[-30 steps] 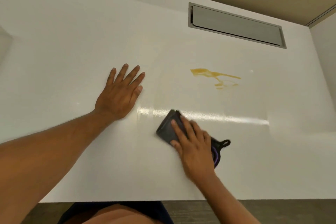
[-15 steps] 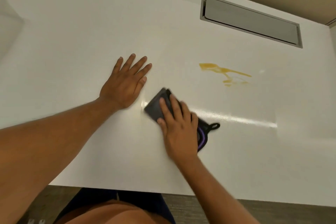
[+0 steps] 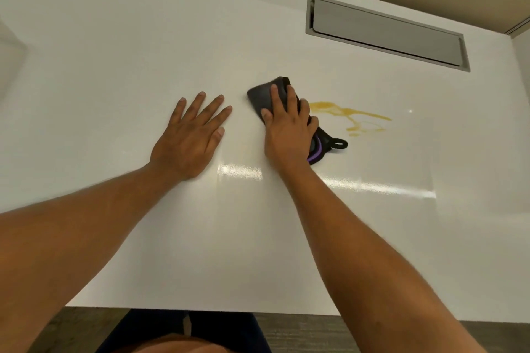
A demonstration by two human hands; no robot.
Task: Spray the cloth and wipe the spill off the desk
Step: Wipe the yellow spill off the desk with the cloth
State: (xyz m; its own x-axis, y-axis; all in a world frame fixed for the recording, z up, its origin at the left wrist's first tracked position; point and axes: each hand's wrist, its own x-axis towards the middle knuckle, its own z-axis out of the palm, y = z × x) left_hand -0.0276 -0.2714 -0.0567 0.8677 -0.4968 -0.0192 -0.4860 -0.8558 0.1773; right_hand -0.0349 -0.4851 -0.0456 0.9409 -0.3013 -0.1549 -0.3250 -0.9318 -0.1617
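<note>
A dark grey cloth with purple trim and a black loop lies flat on the white desk. My right hand presses down on it, fingers spread over its top. Just right of the cloth, a yellow-brown spill streaks the desk; the cloth's edge touches its left end. My left hand rests flat on the desk to the left of the cloth, palm down, holding nothing. No spray bottle is in view.
A grey metal cable hatch is set into the desk at the back right. The desk's front edge runs close to my body. A beige wall stands behind the desk.
My right hand has slid the cloth forward and to the right, from the front of the desk up to the left end of the spill. My left hand stays flat.
</note>
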